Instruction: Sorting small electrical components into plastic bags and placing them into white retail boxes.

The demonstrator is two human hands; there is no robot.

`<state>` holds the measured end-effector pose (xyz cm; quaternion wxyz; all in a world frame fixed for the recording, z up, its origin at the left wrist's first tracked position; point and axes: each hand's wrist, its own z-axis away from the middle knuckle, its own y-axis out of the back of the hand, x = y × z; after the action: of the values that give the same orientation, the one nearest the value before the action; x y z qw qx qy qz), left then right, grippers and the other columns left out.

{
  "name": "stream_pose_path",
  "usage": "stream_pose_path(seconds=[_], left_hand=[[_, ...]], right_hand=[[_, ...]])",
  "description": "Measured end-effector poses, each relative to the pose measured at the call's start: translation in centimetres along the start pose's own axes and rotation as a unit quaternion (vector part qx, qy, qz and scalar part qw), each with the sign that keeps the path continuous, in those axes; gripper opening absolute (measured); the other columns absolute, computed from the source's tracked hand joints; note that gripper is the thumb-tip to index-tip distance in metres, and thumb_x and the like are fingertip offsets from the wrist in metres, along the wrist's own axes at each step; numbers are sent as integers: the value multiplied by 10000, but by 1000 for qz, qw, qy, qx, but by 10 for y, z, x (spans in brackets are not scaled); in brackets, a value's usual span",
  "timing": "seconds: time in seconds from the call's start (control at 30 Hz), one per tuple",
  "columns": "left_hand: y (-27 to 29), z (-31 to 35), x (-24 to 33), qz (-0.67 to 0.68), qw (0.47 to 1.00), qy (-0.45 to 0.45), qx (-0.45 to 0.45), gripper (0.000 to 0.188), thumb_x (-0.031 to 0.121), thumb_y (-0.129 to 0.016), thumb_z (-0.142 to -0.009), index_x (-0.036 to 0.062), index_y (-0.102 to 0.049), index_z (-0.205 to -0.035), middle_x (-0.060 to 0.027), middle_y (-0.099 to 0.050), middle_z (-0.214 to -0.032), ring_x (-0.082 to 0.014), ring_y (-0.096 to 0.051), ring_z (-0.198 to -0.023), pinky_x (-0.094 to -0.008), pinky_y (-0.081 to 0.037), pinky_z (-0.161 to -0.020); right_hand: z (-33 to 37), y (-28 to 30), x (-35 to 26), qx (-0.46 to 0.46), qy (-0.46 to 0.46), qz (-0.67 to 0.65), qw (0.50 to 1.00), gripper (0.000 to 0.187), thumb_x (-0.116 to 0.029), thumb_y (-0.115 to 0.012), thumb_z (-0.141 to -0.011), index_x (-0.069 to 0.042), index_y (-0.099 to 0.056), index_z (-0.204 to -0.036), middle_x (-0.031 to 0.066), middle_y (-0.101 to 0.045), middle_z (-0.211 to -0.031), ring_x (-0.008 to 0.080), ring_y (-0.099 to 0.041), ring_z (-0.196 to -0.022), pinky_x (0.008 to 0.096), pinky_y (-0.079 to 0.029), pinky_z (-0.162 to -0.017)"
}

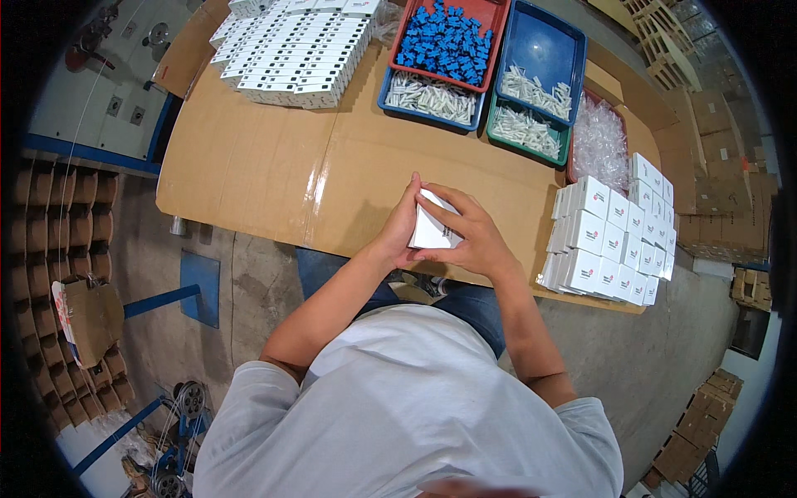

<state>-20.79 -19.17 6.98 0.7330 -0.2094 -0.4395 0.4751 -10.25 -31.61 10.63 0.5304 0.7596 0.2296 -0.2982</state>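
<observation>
A small white box (pixel 433 226) with dark print sits between my two hands, over the near edge of the cardboard-covered table. My left hand (pixel 400 222) presses along its left side with the fingers straight and together. Around its right side and top curls my right hand (pixel 473 231), its thumb along the near edge. The box's underside is hidden. To the right stands a stack of similar white boxes (pixel 591 236). Far left on the table, many white boxes (pixel 290 62) lie in tight rows.
Beyond my hands are a red tray (pixel 498 37) of blue plastic pieces, blue trays (pixel 544 41) and a green tray (pixel 531 149) with white plastic pieces. Clear plastic bags (pixel 599 141) fill another tray. A cardboard partition rack (pixel 66 249) stands left of the table.
</observation>
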Motion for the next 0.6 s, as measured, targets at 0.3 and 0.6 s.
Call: stream_pose_path(seconds=[0.3,0.6], left_hand=[[4,-6,-5,-5,1000,11,-11,666,738,-368,-959,153,-585,-1190,-105,-708,-970,-238,-727,-825,-348,-607,-645],[-4,-4,-6,-4,1000,9,11,665,736,-370,-960,148,-570,-1196,-102,-694,-1005,-242,-725,-847,-364,-611,-676]], right_hand=[[5,1,3,4,-2,-10,1000,811,-400,-871,-656,-195,-611,-1396,109,-536,-1451,321,-557,-1250,424,-452,-1027],[8,-1,4,24,12,-3,1000,755,-394,-875,-659,-206,-648,-1354,116,-558,-1424,318,-575,-1227,429,-469,-1007]])
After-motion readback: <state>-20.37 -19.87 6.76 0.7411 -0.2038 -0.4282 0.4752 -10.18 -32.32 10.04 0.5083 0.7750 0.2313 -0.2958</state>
